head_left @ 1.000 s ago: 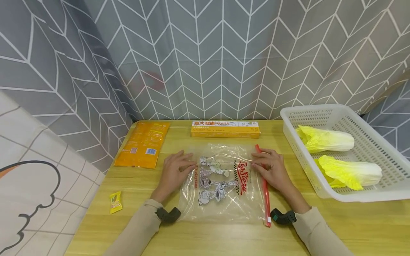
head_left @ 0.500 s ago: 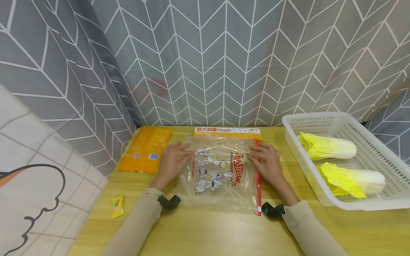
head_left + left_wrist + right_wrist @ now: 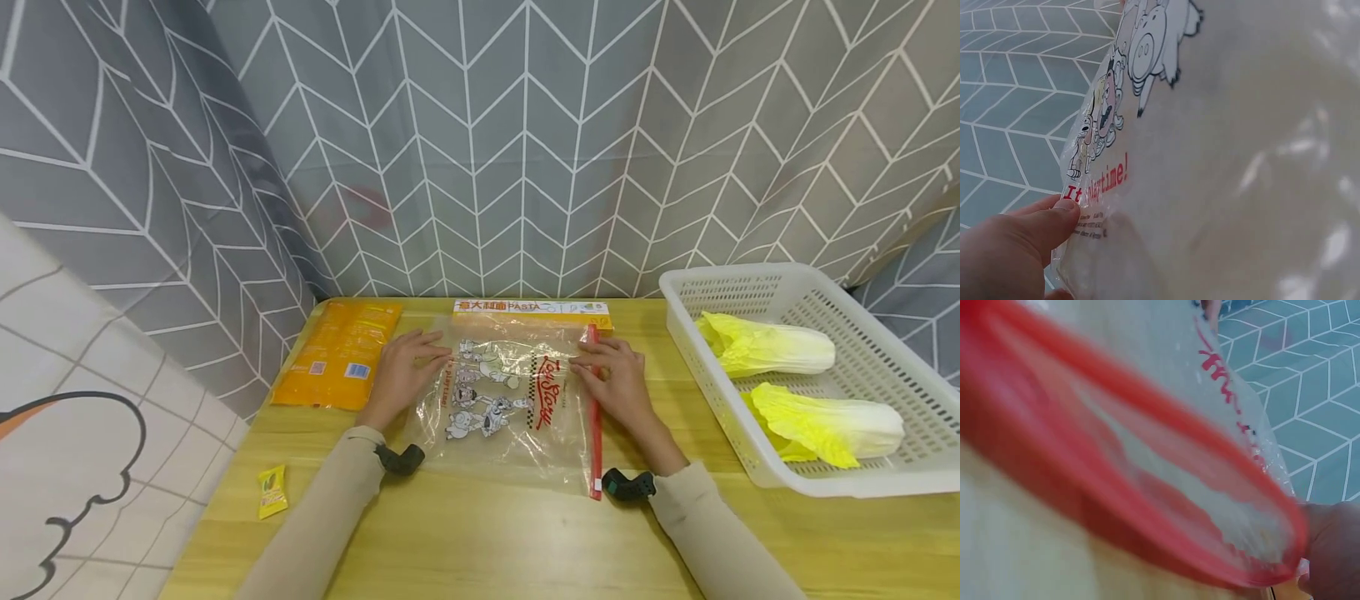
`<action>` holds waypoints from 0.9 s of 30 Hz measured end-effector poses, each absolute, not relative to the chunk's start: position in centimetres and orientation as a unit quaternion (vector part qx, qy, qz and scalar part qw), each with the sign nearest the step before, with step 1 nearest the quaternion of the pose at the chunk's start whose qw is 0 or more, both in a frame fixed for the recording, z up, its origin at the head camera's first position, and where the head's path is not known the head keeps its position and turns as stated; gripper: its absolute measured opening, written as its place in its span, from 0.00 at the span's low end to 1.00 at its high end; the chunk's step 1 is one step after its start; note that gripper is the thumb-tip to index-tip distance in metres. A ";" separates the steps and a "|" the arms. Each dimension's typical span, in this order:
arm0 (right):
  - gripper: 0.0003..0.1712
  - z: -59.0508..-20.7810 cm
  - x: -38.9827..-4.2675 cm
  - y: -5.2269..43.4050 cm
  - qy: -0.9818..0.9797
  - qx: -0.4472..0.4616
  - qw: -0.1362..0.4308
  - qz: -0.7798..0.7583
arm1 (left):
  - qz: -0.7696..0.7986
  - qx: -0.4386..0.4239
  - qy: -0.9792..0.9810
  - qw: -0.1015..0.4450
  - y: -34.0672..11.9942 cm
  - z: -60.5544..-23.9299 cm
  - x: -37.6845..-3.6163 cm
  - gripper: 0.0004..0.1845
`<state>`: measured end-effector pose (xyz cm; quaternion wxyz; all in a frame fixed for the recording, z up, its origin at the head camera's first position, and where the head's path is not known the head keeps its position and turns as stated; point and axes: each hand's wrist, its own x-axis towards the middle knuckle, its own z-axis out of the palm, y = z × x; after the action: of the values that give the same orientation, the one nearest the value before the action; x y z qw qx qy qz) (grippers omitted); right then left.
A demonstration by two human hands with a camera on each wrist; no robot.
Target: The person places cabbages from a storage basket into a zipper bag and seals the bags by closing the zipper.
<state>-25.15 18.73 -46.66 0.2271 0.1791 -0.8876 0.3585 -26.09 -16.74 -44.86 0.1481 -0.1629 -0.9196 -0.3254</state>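
Bag [image 3: 510,400] between packet [image 3: 339,354], basket [image 3: 885,479]

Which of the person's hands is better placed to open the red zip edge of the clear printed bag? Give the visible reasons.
Right, probably. The right hand already rests on the red zip edge of the bag. The left hand holds the opposite, closed edge, far from the opening, so it better suits steadying the bag.

The person is wearing long beige sleeves, one running down to each wrist. A small black device is sitting at each cuff, probably a strapped-on camera. The left hand [image 3: 403,373] and right hand [image 3: 617,381] are showing bare, wearing no gloves.
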 end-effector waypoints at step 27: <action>0.28 -47.8 -21.2 19.9 -0.905 0.276 0.094 0.310 | -0.212 -0.186 -0.958 0.047 -16.2 -45.7 -23.1 0.23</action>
<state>-21.18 19.87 -47.75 0.0936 0.2765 -0.9050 0.3095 -23.05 -16.19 -45.66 0.0467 -0.1858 -0.9583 -0.2120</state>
